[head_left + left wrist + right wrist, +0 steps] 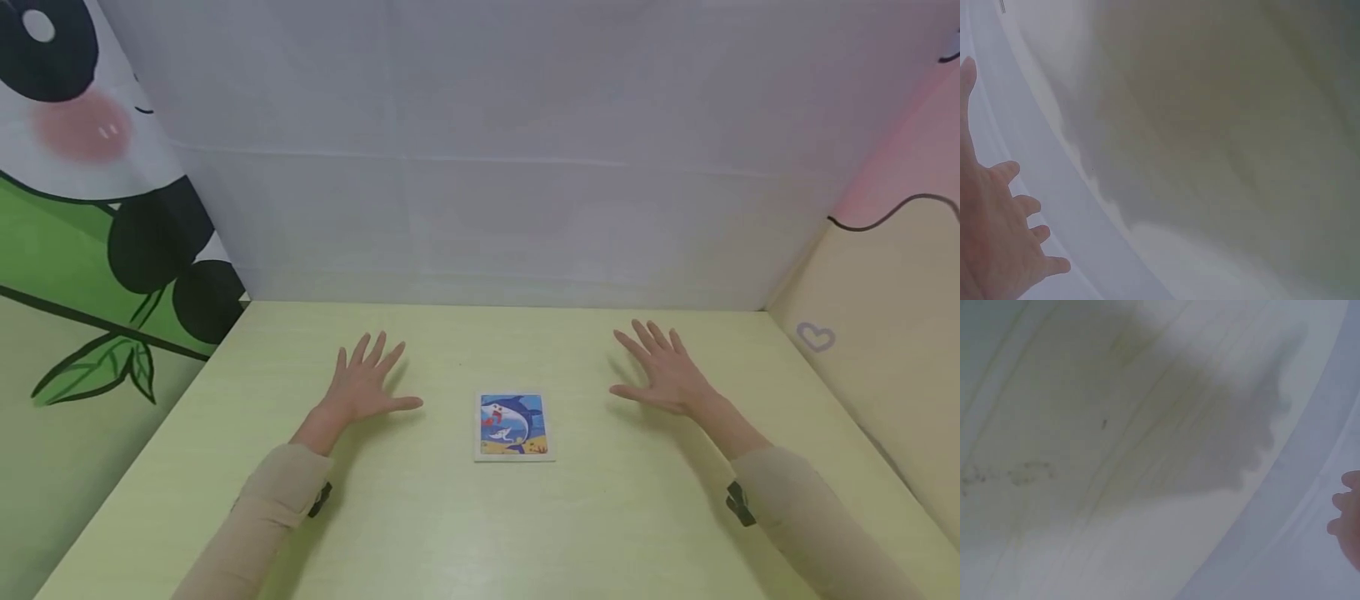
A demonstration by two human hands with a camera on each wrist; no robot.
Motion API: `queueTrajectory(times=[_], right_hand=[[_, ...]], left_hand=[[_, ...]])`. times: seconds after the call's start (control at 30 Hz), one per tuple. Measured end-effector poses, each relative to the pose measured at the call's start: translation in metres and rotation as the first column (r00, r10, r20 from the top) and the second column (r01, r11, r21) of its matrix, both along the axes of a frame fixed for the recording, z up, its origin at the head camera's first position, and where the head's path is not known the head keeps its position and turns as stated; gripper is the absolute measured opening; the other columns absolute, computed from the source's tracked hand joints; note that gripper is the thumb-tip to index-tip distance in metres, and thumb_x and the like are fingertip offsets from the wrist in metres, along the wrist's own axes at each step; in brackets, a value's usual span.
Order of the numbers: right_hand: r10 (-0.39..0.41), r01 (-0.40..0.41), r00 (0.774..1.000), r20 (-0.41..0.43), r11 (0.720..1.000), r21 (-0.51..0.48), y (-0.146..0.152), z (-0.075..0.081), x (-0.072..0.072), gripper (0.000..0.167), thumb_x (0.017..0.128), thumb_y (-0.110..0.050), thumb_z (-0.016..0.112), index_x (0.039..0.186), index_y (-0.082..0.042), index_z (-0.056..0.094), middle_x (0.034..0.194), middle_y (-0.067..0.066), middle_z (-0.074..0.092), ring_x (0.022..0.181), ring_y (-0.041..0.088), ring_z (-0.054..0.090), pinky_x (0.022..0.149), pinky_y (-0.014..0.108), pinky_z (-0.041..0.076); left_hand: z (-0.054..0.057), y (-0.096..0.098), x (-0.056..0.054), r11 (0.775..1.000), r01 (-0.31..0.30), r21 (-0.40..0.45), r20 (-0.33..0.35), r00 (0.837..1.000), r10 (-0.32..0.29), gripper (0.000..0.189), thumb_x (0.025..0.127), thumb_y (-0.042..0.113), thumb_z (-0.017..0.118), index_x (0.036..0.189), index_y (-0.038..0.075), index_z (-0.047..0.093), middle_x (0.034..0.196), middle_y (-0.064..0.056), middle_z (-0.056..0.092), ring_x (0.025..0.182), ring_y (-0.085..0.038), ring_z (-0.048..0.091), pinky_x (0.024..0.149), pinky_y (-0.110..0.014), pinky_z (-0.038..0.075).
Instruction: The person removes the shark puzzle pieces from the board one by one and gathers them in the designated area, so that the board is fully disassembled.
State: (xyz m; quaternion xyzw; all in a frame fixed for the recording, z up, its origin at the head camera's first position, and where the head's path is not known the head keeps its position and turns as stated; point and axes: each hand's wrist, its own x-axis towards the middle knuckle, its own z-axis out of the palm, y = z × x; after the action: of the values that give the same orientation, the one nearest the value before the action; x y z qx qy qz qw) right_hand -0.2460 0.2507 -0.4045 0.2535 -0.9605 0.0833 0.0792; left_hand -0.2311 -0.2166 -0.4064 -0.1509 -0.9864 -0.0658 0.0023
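A small picture puzzle (513, 425) with a blue shark, a white smaller fish and a sandy bottom in a pale frame lies flat on the table. To its left my left hand (362, 390) is held over the tabletop, fingers spread and holding nothing. My right hand (663, 375) is on the other side of the picture, likewise spread and apart from it. In the left wrist view the left hand (997, 231) shows its thumb and fingers stretched out. Only part of the right hand (1349, 515) enters the right wrist view.
The pale yellow table (450, 533) meets a grey-white cloth backdrop (480, 225) at its far edge. A painted wall (90, 275) stands on the left, and a beige and pink wall (885, 292) on the right. Dark wrist straps show below both sleeves.
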Motion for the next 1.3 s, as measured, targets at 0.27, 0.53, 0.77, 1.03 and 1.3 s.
queueTrajectory(times=[0.27, 0.53, 0.77, 1.03, 1.3], right_hand=[[0.044, -0.039, 0.998, 0.051, 0.996, -0.084, -0.015, 0.006, 0.002, 0.084, 0.079, -0.054, 0.059, 0.143, -0.012, 0.026, 0.147, 0.023, 0.018, 0.134, 0.042, 0.013, 0.107, 0.058, 0.008], [0.073, -0.040, 0.985, 0.158, 0.978, -0.203, -0.034, 0.004, 0.004, 0.084, 0.080, -0.053, 0.059, 0.144, -0.015, 0.022, 0.150, 0.016, 0.014, 0.135, 0.038, 0.015, 0.104, 0.058, 0.019], [0.085, 0.000, 0.965, 0.247, 0.946, -0.325, -0.053, -0.003, 0.005, 0.087, 0.077, -0.050, 0.065, 0.144, -0.015, 0.023, 0.149, 0.013, 0.018, 0.135, 0.034, 0.019, 0.104, 0.057, 0.021], [0.141, 0.015, 0.946, 0.293, 0.881, -0.473, -0.073, -0.007, 0.007, 0.079, 0.077, -0.036, 0.070, 0.140, -0.010, 0.031, 0.141, 0.013, 0.037, 0.127, 0.032, 0.035, 0.102, 0.051, 0.031], [0.227, 0.007, 0.908, 0.353, 0.833, -0.554, -0.094, -0.020, 0.011, 0.059, 0.080, -0.018, 0.070, 0.129, 0.002, 0.045, 0.113, 0.017, 0.056, 0.105, 0.031, 0.052, 0.086, 0.042, 0.047]], left_hand=[[0.001, 0.006, 0.001, 0.999, 0.011, 0.030, 0.018, 1.000, -0.011, 0.098, 0.072, 0.068, 0.055, 0.145, 0.013, 0.021, 0.149, -0.020, 0.010, 0.136, -0.040, 0.002, 0.103, -0.064, 0.003], [0.008, 0.021, 0.006, 0.987, 0.086, 0.136, 0.027, 0.996, -0.091, 0.097, 0.072, 0.065, 0.058, 0.143, 0.009, 0.025, 0.147, -0.023, 0.018, 0.134, -0.042, 0.010, 0.103, -0.064, 0.013], [0.007, 0.038, 0.013, 0.956, 0.116, 0.271, 0.127, 0.980, -0.155, 0.097, 0.071, 0.062, 0.062, 0.144, 0.010, 0.024, 0.148, -0.019, 0.019, 0.135, -0.039, 0.014, 0.105, -0.057, 0.019], [0.004, 0.054, 0.016, 0.904, 0.151, 0.401, 0.155, 0.961, -0.229, 0.091, 0.073, 0.055, 0.066, 0.142, 0.008, 0.029, 0.145, -0.013, 0.030, 0.133, -0.031, 0.025, 0.107, -0.049, 0.023], [-0.001, 0.077, 0.019, 0.903, 0.187, 0.386, 0.190, 0.942, -0.276, 0.088, 0.074, 0.043, 0.070, 0.138, -0.002, 0.031, 0.143, -0.017, 0.033, 0.132, -0.032, 0.028, 0.108, -0.044, 0.024]])
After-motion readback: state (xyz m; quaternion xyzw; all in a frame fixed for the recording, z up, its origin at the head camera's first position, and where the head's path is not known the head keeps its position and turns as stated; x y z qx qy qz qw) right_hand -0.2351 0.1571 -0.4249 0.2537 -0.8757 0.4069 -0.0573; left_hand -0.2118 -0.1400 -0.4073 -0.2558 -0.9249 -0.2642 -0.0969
